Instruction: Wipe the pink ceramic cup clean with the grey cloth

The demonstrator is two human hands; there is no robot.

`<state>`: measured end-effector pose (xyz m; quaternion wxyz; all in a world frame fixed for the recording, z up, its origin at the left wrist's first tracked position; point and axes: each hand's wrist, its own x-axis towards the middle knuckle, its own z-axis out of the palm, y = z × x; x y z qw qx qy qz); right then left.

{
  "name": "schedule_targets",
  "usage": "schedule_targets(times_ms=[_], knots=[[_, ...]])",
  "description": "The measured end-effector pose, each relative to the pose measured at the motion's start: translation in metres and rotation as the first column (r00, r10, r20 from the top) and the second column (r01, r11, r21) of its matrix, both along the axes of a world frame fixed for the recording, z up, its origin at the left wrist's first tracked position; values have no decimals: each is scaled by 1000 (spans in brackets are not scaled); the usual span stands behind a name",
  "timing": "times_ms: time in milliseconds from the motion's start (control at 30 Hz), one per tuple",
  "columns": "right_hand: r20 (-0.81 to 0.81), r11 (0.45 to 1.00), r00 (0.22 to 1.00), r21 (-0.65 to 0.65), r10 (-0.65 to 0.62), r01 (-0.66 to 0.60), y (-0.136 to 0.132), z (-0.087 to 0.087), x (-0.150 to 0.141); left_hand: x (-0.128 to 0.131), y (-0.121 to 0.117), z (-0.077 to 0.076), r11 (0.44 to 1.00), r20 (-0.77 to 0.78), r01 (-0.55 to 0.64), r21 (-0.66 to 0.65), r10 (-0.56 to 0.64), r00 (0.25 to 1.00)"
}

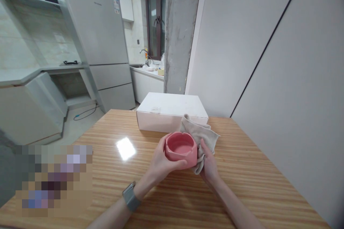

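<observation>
A pink ceramic ashtray (180,148) is held just above the wooden table (249,186). My left hand (161,162) wraps round its left side, with the thumb under its front wall. My right hand (209,164) presses a beige cloth (200,136) against the ashtray's right side. The cloth bunches under the palm and sticks up behind the ashtray. A grey watch (130,196) sits on my left wrist.
A white cardboard box (172,111) lies on the table right behind the ashtray. A blurred-out patch (53,180) covers the table's left front. A white wall stands close on the right. A fridge (99,43) and kitchen counters are beyond the table.
</observation>
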<state>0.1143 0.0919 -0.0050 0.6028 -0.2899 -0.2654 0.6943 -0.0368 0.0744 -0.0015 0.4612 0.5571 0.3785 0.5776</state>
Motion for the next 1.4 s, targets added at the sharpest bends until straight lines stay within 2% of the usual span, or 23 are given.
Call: schedule_targets(times_ms=[67,233,367,433,500,567,667,767,900,967,1067,1167,1233,1400], knots=[[8,1000,1000,1,-10,10,2,1,2,0,3,-6,993,119,75,-88,-64,991],[12,997,997,-17,-75,75,4,-5,4,4,7,-13,927,328,160,-339,-42,944],[23,992,992,8,-126,125,4,-15,-1,8,1,-6,842,497,376,-387,-153,854],[40,990,989,16,-144,144,5,-20,-4,8,-1,-3,836,524,385,-392,-141,840],[65,991,989,22,-136,135,5,-25,-6,6,-1,-1,878,488,281,-387,-64,871],[94,990,986,35,-141,138,5,-28,-7,5,1,-1,928,389,107,-357,44,920],[132,982,974,67,-184,176,0,-28,-10,4,4,-1,957,216,-90,-275,153,964],[162,970,959,115,-233,216,-7,-24,-13,5,4,-2,965,89,-181,-188,200,976],[224,934,936,295,-272,200,-13,-20,-15,5,3,-7,967,-42,-256,-9,256,966],[225,920,930,332,-292,208,-9,-21,-14,3,4,-9,979,-5,-202,-12,202,979],[171,938,938,226,-303,262,2,-23,-8,0,9,-9,992,89,-74,-104,83,993],[76,962,963,117,-258,248,10,-21,-5,1,12,-8,983,148,-40,-178,67,987],[37,965,969,103,-245,240,10,-17,-5,4,13,-10,977,231,-2,-215,53,971],[57,971,976,126,-210,202,5,-13,-8,6,10,-20,922,395,273,-274,-151,906]])
